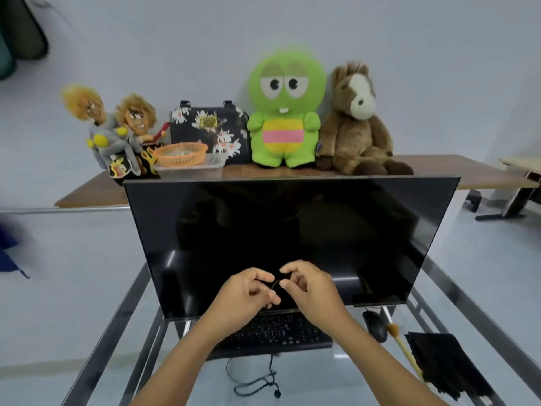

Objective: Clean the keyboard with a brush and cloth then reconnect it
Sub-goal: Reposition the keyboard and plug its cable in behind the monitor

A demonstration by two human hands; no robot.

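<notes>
A black keyboard [281,331] lies on the glass table in front of the dark monitor [292,230]. My left hand [246,297] and my right hand [310,288] meet above the keyboard's far edge, both pinching a thin black cable [272,286] between the fingertips. More black cable [257,382] lies coiled on the glass below the keyboard. A brush [401,344] with a yellow handle and tan bristles rests to the right, beside a black cloth [445,364].
A black mouse [375,325] sits right of the keyboard. Behind the monitor a wooden table [468,174] carries plush toys, a floral bag [205,127] and an orange basket [180,153]. The glass table has metal frame rails [117,317].
</notes>
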